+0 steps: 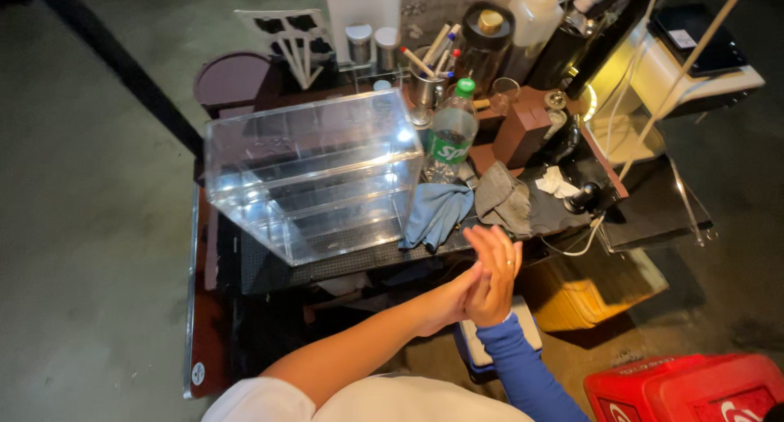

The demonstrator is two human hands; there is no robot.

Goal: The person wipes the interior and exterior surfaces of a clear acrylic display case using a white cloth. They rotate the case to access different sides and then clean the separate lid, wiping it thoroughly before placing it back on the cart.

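Low centre of frame, the left hand (447, 301) and right hand (493, 280) press together, fingers straight, holding nothing, just off the table's near edge (359, 263). A clear acrylic box (314, 173) sits upper left; crumpled cloths (469, 208) lie nearest.

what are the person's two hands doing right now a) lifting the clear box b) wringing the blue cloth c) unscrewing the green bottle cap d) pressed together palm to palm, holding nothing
d: the left hand and right hand meet palm to palm in front of the table edge, apart from the clear box, the blue cloth and the green-capped bottle.
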